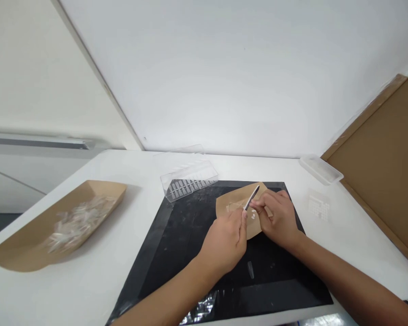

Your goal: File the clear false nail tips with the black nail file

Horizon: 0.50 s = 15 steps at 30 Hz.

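Note:
My left hand (225, 236) is closed around a slim dark nail file (252, 197) with a pale edge, which points up and away. Close by on the right, my right hand (277, 216) is pinched near the file; whatever sits between its fingertips is too small to make out. Under both hands lies a small brown paper tray (223, 203) with little white bits (253, 216) and some clear pieces in it. A single clear false nail tip (250, 270) rests on the black mat (177, 246), nearer to me.
A clear compartment box (189, 181) of nail tips stands at the mat's far left corner. To the left, a brown paper tray (27, 244) holds a heap of clear pieces (83, 222). A translucent container (321, 169) stands at the back right, beside a cardboard panel (381, 167).

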Each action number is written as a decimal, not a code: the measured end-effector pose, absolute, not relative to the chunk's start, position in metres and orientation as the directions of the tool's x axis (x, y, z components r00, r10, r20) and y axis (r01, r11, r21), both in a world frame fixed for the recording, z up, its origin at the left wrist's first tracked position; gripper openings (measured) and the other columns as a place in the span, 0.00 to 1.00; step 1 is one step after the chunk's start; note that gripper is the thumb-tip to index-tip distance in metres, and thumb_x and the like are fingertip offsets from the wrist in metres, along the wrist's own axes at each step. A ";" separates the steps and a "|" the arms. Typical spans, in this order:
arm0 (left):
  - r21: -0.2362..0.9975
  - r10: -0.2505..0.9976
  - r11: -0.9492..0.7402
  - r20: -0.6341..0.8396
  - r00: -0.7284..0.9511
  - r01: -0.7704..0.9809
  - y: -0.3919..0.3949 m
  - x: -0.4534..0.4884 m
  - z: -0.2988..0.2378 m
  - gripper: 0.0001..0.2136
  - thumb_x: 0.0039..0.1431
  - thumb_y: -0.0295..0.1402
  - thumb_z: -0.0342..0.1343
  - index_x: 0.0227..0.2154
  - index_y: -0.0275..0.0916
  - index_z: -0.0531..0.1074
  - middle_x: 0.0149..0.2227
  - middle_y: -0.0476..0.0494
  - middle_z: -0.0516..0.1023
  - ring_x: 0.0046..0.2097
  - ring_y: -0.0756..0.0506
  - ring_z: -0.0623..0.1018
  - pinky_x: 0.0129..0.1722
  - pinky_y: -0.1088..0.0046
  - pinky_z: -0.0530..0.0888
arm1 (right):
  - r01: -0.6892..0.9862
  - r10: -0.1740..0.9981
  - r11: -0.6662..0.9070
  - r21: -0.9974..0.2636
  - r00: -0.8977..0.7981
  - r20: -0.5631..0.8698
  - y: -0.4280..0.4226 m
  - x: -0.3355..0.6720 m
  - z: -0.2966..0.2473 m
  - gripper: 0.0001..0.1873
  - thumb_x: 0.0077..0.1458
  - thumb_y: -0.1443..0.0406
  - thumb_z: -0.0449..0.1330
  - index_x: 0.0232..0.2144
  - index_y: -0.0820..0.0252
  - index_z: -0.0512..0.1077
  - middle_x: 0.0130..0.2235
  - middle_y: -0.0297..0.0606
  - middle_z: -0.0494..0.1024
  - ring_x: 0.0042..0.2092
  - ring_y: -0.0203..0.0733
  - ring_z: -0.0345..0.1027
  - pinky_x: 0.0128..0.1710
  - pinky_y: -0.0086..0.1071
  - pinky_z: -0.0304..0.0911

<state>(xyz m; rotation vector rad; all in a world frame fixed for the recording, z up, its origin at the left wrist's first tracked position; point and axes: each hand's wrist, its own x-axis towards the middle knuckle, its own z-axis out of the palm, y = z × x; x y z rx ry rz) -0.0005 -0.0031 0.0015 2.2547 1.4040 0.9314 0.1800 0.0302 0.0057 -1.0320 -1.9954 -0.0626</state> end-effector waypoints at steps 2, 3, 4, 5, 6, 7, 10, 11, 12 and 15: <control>0.581 0.890 -0.452 0.344 0.299 0.677 -0.002 -0.001 0.002 0.19 0.76 0.36 0.37 0.30 0.41 0.67 0.28 0.45 0.76 0.29 0.44 0.77 0.30 0.67 0.69 | 0.670 0.627 0.680 -0.297 -0.322 0.709 0.028 0.178 0.006 0.14 0.68 0.68 0.59 0.27 0.57 0.69 0.26 0.30 0.76 0.27 0.35 0.68 0.36 0.39 0.50; 0.583 0.890 -0.453 0.343 0.300 0.675 -0.002 -0.002 0.002 0.19 0.76 0.36 0.37 0.30 0.40 0.67 0.28 0.44 0.77 0.29 0.44 0.78 0.31 0.67 0.70 | 0.670 0.623 0.682 -0.293 -0.321 0.713 0.028 0.178 0.006 0.14 0.68 0.68 0.59 0.27 0.57 0.69 0.26 0.30 0.77 0.27 0.35 0.68 0.36 0.39 0.50; 0.583 0.888 -0.457 0.347 0.302 0.672 -0.002 -0.002 0.003 0.19 0.76 0.36 0.37 0.31 0.40 0.68 0.29 0.44 0.77 0.30 0.43 0.79 0.31 0.67 0.71 | 0.677 0.622 0.674 -0.296 -0.304 0.721 0.028 0.179 0.007 0.14 0.68 0.67 0.59 0.28 0.57 0.69 0.27 0.30 0.77 0.28 0.35 0.68 0.36 0.39 0.50; 0.582 0.884 -0.463 0.355 0.303 0.669 -0.002 -0.002 0.004 0.19 0.76 0.36 0.37 0.32 0.40 0.69 0.30 0.43 0.78 0.31 0.43 0.79 0.32 0.67 0.72 | 0.686 0.625 0.661 -0.304 -0.279 0.729 0.030 0.179 0.008 0.14 0.68 0.67 0.60 0.28 0.57 0.69 0.27 0.30 0.77 0.28 0.35 0.69 0.36 0.39 0.51; 0.580 0.881 -0.469 0.362 0.304 0.666 -0.003 -0.002 0.004 0.19 0.76 0.36 0.37 0.32 0.40 0.69 0.31 0.43 0.78 0.32 0.43 0.79 0.33 0.67 0.72 | 0.694 0.629 0.647 -0.316 -0.252 0.735 0.031 0.180 0.009 0.14 0.68 0.67 0.60 0.28 0.57 0.68 0.27 0.30 0.78 0.28 0.35 0.69 0.36 0.38 0.51; 0.577 0.878 -0.472 0.370 0.303 0.666 -0.003 -0.001 0.005 0.19 0.76 0.36 0.37 0.32 0.40 0.69 0.31 0.43 0.78 0.32 0.43 0.80 0.32 0.68 0.72 | 0.699 0.634 0.637 -0.326 -0.234 0.737 0.032 0.181 0.010 0.14 0.68 0.66 0.60 0.27 0.57 0.68 0.28 0.30 0.78 0.28 0.35 0.69 0.36 0.38 0.51; 0.566 0.878 -0.471 0.372 0.300 0.677 -0.003 -0.001 0.004 0.19 0.76 0.36 0.38 0.30 0.40 0.68 0.28 0.45 0.76 0.29 0.44 0.78 0.30 0.67 0.70 | 0.684 0.631 0.658 -0.315 -0.274 0.726 0.032 0.181 0.009 0.13 0.68 0.67 0.60 0.28 0.56 0.70 0.28 0.30 0.78 0.29 0.35 0.70 0.36 0.38 0.50; 0.565 0.879 -0.471 0.370 0.302 0.677 -0.003 -0.001 0.003 0.19 0.76 0.35 0.38 0.30 0.40 0.68 0.28 0.45 0.76 0.28 0.44 0.77 0.30 0.67 0.69 | 0.675 0.624 0.673 -0.301 -0.300 0.721 0.031 0.180 0.008 0.13 0.68 0.68 0.60 0.29 0.56 0.70 0.28 0.30 0.79 0.29 0.35 0.70 0.36 0.38 0.50; 0.565 0.878 -0.472 0.369 0.305 0.677 -0.002 -0.002 0.003 0.19 0.76 0.35 0.38 0.30 0.40 0.68 0.28 0.45 0.76 0.29 0.44 0.77 0.30 0.67 0.69 | 0.673 0.619 0.681 -0.290 -0.316 0.719 0.031 0.179 0.007 0.13 0.68 0.68 0.59 0.29 0.56 0.71 0.27 0.30 0.79 0.29 0.35 0.70 0.36 0.38 0.50; 0.568 0.876 -0.478 0.371 0.309 0.670 -0.002 -0.002 0.002 0.19 0.77 0.35 0.38 0.31 0.39 0.69 0.30 0.44 0.77 0.31 0.44 0.78 0.32 0.68 0.70 | 0.698 0.621 0.653 -0.294 -0.273 0.734 0.031 0.179 0.007 0.14 0.68 0.67 0.60 0.27 0.57 0.70 0.27 0.30 0.79 0.28 0.35 0.70 0.36 0.38 0.50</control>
